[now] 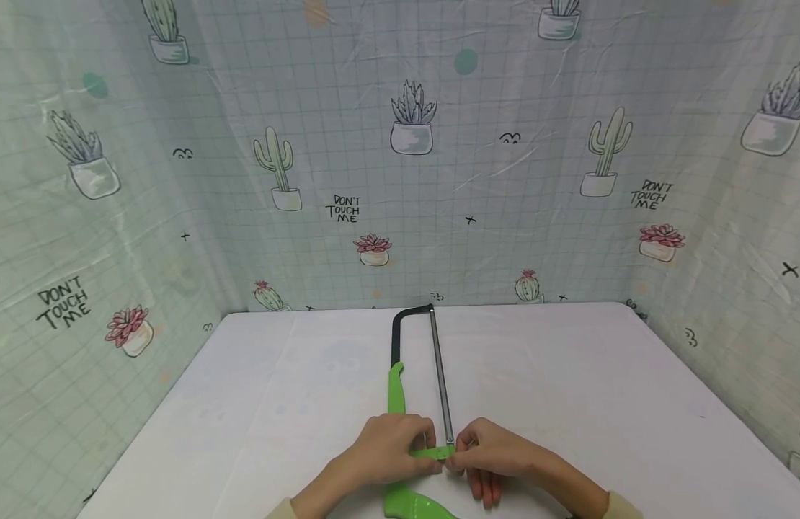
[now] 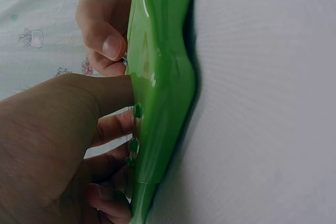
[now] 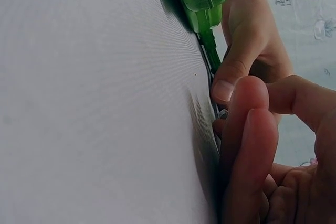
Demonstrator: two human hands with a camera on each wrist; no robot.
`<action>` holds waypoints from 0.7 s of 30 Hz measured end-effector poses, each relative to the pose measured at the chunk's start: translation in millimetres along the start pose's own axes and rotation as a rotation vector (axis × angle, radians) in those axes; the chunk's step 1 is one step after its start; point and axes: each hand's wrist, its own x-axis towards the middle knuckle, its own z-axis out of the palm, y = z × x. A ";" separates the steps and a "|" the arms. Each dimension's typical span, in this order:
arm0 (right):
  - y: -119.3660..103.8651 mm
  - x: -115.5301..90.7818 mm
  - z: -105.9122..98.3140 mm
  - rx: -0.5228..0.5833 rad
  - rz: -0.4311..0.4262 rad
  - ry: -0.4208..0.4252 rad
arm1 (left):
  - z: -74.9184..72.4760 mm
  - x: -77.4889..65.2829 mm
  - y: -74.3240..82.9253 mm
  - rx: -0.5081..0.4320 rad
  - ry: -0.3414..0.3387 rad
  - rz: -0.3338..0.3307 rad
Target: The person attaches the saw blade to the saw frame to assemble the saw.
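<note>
A hacksaw [image 1: 396, 393] lies flat on the white table, its green handle toward me and its black bow [image 1: 396, 339] pointing away. The silver blade [image 1: 441, 375] runs along the right side of the frame. My left hand [image 1: 393, 447] holds the green frame beside the handle [image 2: 163, 77], thumb and fingers at the short green crosspiece [image 1: 432, 453]. At the near end of the blade, my right hand [image 1: 497, 454] pinches the tip of that crosspiece with thumb and forefinger. A small metal piece [image 3: 223, 114] shows by the fingertips in the right wrist view; the fingers hide the rest.
The white tabletop [image 1: 569, 375] spreads out on both sides of the saw. A cactus-print curtain [image 1: 348, 166] hangs behind the back edge and along both sides of the table.
</note>
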 end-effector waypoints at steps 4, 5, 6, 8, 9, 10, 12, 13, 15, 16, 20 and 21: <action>-0.2 0.5 -0.3 0.010 -0.006 -0.008 | -0.1 0.2 0.3 -0.003 -0.005 -0.006; -0.2 0.5 -0.4 0.014 -0.006 -0.009 | -0.2 0.2 0.4 -0.004 -0.006 -0.007; -0.3 0.5 -0.3 0.016 -0.006 -0.009 | -0.3 0.2 0.5 -0.005 -0.007 -0.007; -0.6 0.5 -0.2 0.022 -0.006 -0.012 | -0.5 0.1 0.7 -0.005 -0.006 -0.008; -0.7 0.6 -0.2 0.025 -0.005 -0.012 | -0.6 0.1 0.8 -0.004 -0.005 -0.008; -0.8 0.7 -0.2 0.029 -0.005 -0.014 | -0.8 0.1 0.9 -0.003 -0.005 -0.009; -0.8 1.0 -0.2 0.034 -0.005 -0.017 | -1.1 0.1 1.1 -0.003 -0.005 -0.010; -0.7 1.1 -0.3 0.037 -0.004 -0.019 | -1.2 0.1 1.2 -0.003 -0.006 -0.010; -0.5 1.1 -0.7 0.041 -0.002 -0.023 | -1.4 0.2 1.4 -0.003 -0.008 -0.010; -0.5 1.2 -0.8 0.042 -0.002 -0.024 | -1.6 0.2 1.5 -0.005 -0.009 -0.011; -0.2 1.1 -1.8 0.040 -0.001 -0.029 | -1.8 0.2 1.6 -0.010 -0.007 -0.007; -0.3 1.1 -2.0 0.041 -0.001 -0.031 | -1.8 0.2 1.6 -0.012 -0.005 -0.006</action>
